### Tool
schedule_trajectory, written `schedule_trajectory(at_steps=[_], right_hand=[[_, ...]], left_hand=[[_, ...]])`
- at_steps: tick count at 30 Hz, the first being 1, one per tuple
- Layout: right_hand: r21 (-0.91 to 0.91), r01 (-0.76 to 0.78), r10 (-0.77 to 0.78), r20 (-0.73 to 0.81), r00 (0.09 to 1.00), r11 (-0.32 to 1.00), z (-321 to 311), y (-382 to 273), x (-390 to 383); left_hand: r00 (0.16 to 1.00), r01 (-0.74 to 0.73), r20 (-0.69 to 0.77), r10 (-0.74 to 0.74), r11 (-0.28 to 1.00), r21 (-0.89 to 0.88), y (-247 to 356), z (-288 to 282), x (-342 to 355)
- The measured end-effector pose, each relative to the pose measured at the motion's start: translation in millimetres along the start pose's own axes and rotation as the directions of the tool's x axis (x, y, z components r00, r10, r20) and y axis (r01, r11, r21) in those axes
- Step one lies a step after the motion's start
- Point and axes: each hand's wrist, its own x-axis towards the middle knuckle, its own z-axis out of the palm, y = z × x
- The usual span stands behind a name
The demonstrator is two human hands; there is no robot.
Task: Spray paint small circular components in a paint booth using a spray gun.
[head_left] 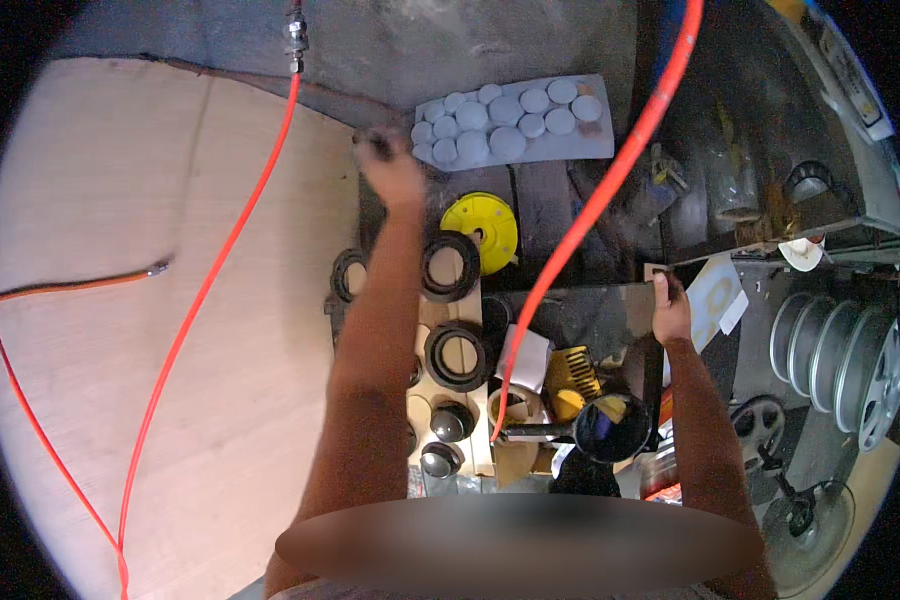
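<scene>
Blurred by movement, my left hand (392, 172) reaches up beside a white sheet bearing several round white discs (510, 120); a dark patch shows at its fingers, unclear whether a held object. Below it sit a yellow disc (490, 225) and several black rings (450, 340) on a pale board, with shiny domed parts (451, 422). My right hand (672, 305) is closed on the corner of a dark bench top (620, 305). Between my arms lie a black pan-like container (610, 435) and a yellow toothed scraper (576, 372).
A large pale plywood sheet (140, 350) fills the left side. Red hoses (230, 240) hang across the view, one passing over the bench. A dark shelf (760, 220) juts at upper right. Silver wheel rims (840, 360) are stacked at right, above a glass-like round disc (810, 530).
</scene>
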Motion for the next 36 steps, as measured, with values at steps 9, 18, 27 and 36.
schedule_trajectory(at_steps=[9, 18, 27, 36], right_hand=[[0.165, 0.066, -0.071, 0.023, 0.997, 0.984, 11.8, 11.5, 1.8], [0.261, -0.045, 0.032, 0.055, 0.998, 0.964, 16.4, 40.6, 4.9], [0.15, 0.04, -0.035, -0.036, 0.999, 0.988, 2.4, -51.1, 5.8], [-0.14, 0.471, -0.439, 0.209, 0.874, 0.871, 176.3, -192.9, 156.0]], left_hand=[[0.978, 0.173, -0.187, -0.096, 0.873, 0.457, -69.0, -15.4, 98.2], [0.969, 0.162, -0.232, -0.089, 0.934, 0.318, -64.4, -13.7, 98.4], [0.969, 0.206, -0.194, -0.152, 0.933, 0.297, -53.8, -15.0, 95.7], [0.978, 0.164, -0.173, -0.117, 0.942, 0.292, -84.9, -13.4, 99.5]])
